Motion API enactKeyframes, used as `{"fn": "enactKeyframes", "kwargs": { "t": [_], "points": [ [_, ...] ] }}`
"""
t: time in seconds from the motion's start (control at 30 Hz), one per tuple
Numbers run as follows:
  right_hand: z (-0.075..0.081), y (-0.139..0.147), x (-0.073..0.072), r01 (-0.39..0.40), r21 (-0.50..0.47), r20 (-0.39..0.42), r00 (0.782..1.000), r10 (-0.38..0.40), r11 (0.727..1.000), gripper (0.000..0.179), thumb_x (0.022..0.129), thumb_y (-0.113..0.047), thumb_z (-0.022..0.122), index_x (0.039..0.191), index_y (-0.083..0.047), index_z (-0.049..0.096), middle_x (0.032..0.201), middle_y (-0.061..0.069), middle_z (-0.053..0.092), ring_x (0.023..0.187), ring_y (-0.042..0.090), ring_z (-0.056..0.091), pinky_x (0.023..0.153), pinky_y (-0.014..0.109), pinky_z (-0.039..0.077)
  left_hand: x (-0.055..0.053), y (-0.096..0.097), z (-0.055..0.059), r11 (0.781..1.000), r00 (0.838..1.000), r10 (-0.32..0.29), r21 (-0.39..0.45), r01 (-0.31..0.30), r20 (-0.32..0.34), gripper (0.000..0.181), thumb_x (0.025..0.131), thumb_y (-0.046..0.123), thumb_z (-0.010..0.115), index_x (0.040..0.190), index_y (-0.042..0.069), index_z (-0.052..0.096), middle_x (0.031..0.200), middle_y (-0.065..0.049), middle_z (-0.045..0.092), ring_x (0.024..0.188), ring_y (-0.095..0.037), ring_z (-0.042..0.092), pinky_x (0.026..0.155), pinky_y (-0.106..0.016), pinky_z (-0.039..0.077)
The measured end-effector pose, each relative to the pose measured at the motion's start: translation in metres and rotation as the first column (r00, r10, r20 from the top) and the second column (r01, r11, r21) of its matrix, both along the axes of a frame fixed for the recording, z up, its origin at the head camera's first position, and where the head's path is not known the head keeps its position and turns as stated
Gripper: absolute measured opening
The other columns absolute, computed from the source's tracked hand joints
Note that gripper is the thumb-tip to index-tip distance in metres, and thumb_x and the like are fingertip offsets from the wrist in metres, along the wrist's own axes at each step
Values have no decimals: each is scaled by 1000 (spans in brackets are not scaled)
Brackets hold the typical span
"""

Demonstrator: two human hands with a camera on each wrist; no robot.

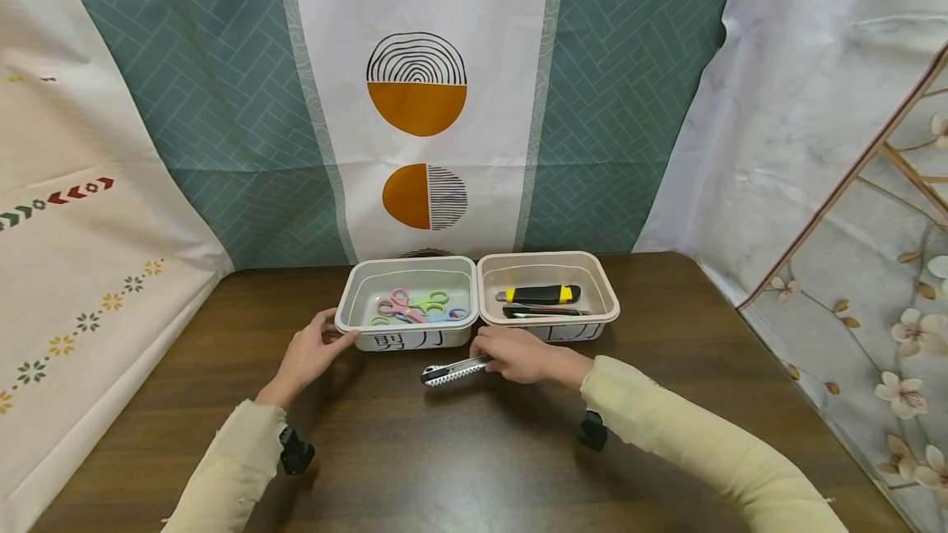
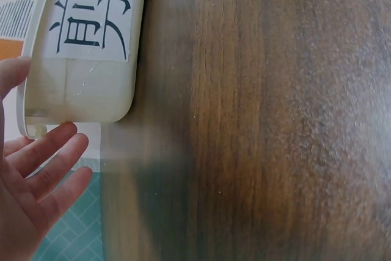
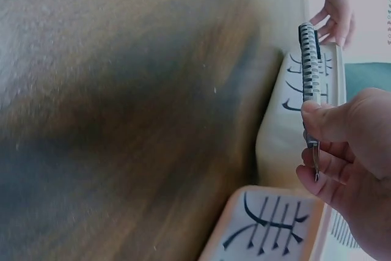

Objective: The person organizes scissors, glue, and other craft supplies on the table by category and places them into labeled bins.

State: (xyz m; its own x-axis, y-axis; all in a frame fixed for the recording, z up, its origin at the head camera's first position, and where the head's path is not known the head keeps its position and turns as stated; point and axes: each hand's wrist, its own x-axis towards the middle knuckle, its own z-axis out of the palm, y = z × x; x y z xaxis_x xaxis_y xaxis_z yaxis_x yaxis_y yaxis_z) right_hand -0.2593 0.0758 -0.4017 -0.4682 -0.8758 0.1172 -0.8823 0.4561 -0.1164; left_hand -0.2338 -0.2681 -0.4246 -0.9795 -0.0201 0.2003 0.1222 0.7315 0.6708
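My right hand (image 1: 516,354) pinches a utility knife (image 1: 455,370) with a silver, toothed body and dark end, just in front of the bins. In the right wrist view, the thumb presses on its side and a slim metal tip points down past the fingers. At the near left corner of the grey-white bin (image 1: 406,262), my left hand (image 1: 309,354) touches the rim with its thumb, fingers loosely spread along the end wall. Pink scissors (image 1: 412,313) lie in that bin among green and blue ones. The beige bin (image 1: 548,255) contains a black-and-yellow utility knife (image 1: 544,294) and a slim black cutter (image 1: 536,312).
Both bins stand side by side at the back of the brown wooden table (image 1: 474,451), with handwritten labels on their front walls. Behind them hangs a patterned curtain (image 1: 622,89). Printed cloth borders the table left and right.
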Motion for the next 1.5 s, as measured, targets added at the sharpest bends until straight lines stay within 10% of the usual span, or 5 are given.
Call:
{"fn": "enactKeyframes", "kwargs": {
  "t": [1.5],
  "points": [
    [50,69,-15,182,-102,-83,978,-191,978,19,80,-4,66,96,-10,59,93,0,55,85,15,54,75,33,45,4,-1,-6,1000,998,-3,24,4,-63,58,85,31,62,126,-3,38,109,-23,60,94,-32,60,78,-42,46]
  ]
}}
